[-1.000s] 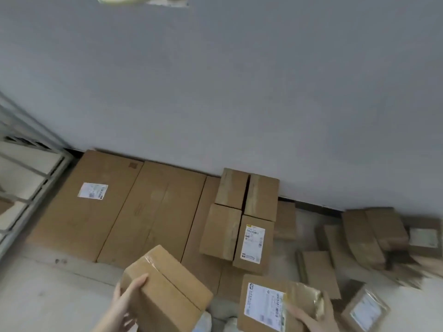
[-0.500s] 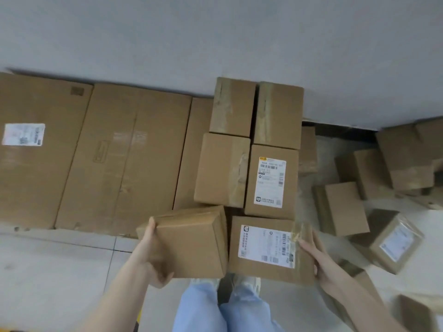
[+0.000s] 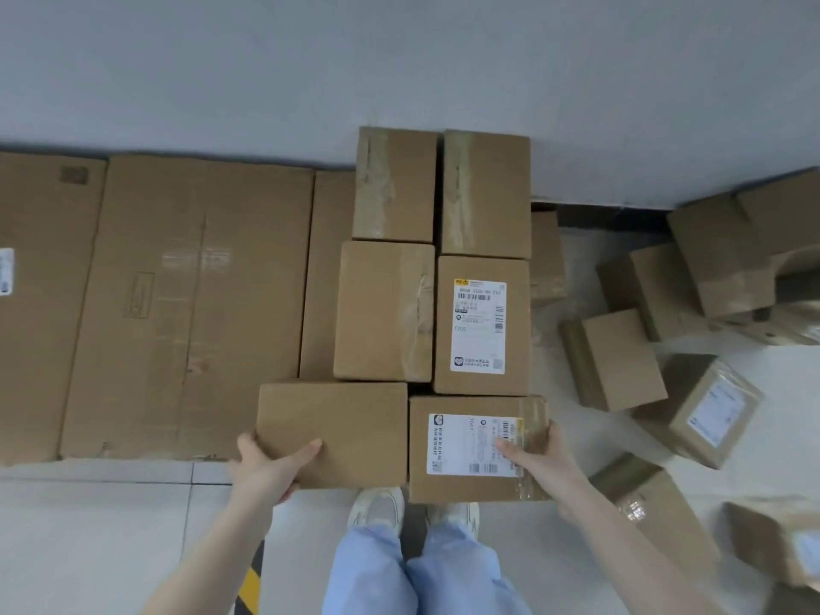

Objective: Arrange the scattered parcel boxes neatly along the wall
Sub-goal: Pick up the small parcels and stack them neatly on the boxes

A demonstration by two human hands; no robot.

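My left hand (image 3: 270, 463) grips the near left corner of a plain brown box (image 3: 346, 428), thumb lying on its top. My right hand (image 3: 539, 454) grips the right end of a labelled box (image 3: 461, 486), thumb over the white label. Both boxes lie side by side, in line with two columns of stacked boxes (image 3: 437, 259) that run back to the grey wall (image 3: 399, 59). Whether the two held boxes rest on anything below cannot be told.
Large flat cartons (image 3: 186, 304) lie along the wall to the left. Several loose small boxes (image 3: 621, 357) are scattered on the tiled floor (image 3: 88, 548) at the right, some with white labels. My legs and shoes (image 3: 377, 510) are directly below the held boxes.
The view tipped down and closer. The plain box in my left hand swung from tilted to level and moved right, beside the labelled box; both now sit flush against the stacked columns.
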